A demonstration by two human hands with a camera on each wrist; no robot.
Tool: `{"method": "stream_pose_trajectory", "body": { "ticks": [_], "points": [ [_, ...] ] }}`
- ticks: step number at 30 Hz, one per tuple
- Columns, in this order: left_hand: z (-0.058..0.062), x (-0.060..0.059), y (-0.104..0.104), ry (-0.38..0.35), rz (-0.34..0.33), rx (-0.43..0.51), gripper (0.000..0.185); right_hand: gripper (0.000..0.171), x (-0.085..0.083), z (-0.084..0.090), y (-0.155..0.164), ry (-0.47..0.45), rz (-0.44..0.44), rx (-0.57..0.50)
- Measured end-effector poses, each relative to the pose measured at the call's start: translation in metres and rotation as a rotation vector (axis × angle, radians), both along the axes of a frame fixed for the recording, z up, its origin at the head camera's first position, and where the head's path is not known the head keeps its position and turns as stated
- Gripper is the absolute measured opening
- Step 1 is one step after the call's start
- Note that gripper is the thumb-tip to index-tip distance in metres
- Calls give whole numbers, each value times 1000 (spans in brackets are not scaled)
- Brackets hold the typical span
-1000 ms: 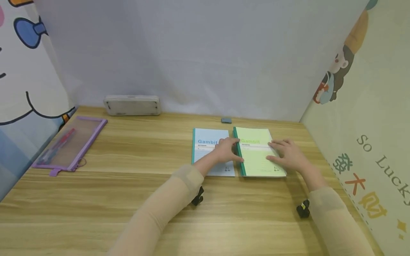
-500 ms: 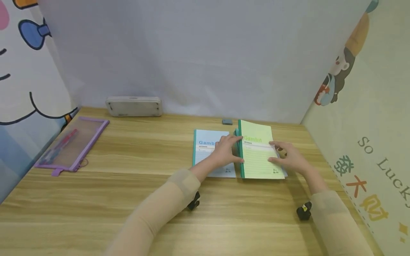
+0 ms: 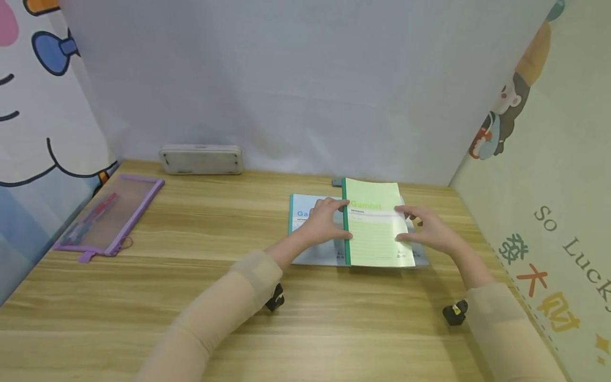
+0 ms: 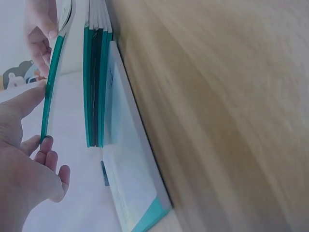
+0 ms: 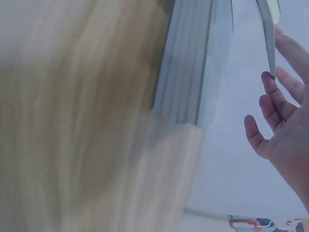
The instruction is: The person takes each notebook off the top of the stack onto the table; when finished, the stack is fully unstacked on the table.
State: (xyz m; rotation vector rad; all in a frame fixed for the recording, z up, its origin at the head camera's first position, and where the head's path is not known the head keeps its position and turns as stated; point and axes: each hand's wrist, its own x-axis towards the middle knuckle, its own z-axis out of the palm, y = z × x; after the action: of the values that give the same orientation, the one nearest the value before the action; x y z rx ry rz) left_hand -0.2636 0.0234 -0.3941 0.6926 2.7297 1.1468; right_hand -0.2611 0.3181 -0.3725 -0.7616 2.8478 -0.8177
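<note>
We had the green notebook [image 3: 377, 228] lifted clear of the desk [image 3: 191, 265], held between both hands at the right rear of the table. Left hand [image 3: 324, 223] pinched its teal spine edge, thumb on one side, fingers on the other; the left wrist view showed this grip too [image 4: 29, 145]. Right hand [image 3: 425, 228] held the opposite long edge, fingers curled round it. In the right wrist view [image 5: 280, 121] the fingers were spread along that edge, blurred.

The notebook partly overlapped the blue notebook [image 3: 310, 233], which lay flat just to its left. More notebooks [image 4: 96, 87] sat stacked under the green one, teal spines showing in the left wrist view.

Also on the desk: a small grey eraser [image 3: 337, 182] just behind the green notebook, a grey case [image 3: 200, 159] against the back wall, a purple mesh pouch [image 3: 110, 215] with pens at far left, well apart from the hands.
</note>
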Motion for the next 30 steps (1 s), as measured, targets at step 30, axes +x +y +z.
{"method": "stream_pose_trajectory", "body": {
  "ticks": [30],
  "points": [
    [49, 10, -85, 113, 45, 45, 72, 71, 7, 47, -79, 65, 97, -7]
  ]
}}
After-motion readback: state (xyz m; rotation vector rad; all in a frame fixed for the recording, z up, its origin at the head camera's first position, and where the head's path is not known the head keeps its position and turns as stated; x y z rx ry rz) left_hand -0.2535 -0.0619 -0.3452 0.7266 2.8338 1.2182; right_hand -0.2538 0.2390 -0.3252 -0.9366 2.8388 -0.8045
